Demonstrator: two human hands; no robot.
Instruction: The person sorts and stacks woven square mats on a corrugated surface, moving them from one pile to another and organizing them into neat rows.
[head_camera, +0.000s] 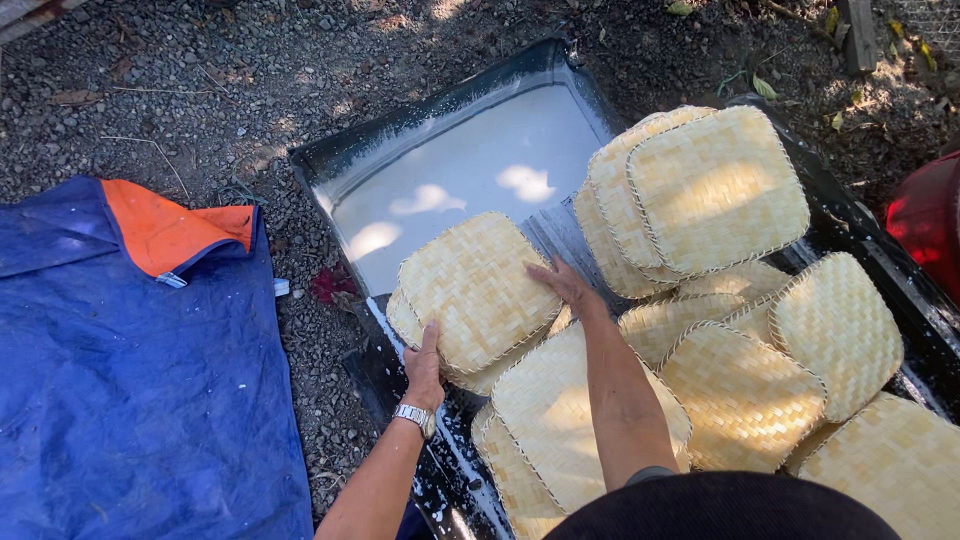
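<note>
Gripping a woven bamboo tray (470, 285) with both hands over the black trough (340, 165).
Left hand (424, 370) clamps the near edge, right hand (565, 285) lies flat-fingered on its right side; milky liquid (470, 160) sits behind.

The trays (478, 290) are woven bamboo strips, matt and ribbed, pale straw in colour. The black trough (440, 120) at twelve o'clock looks glossy and wet, holding smooth milky liquid (470, 170). At nine o'clock, a blue tarp (130, 400) of coarse plastic cloth lies on rough gravel (200, 90).

Light: bright, dappled sun from above
Shadows: mottled across gravel (250, 70)
Glare: white liquid (470, 170) reflects patches
Focus: sharp
</note>
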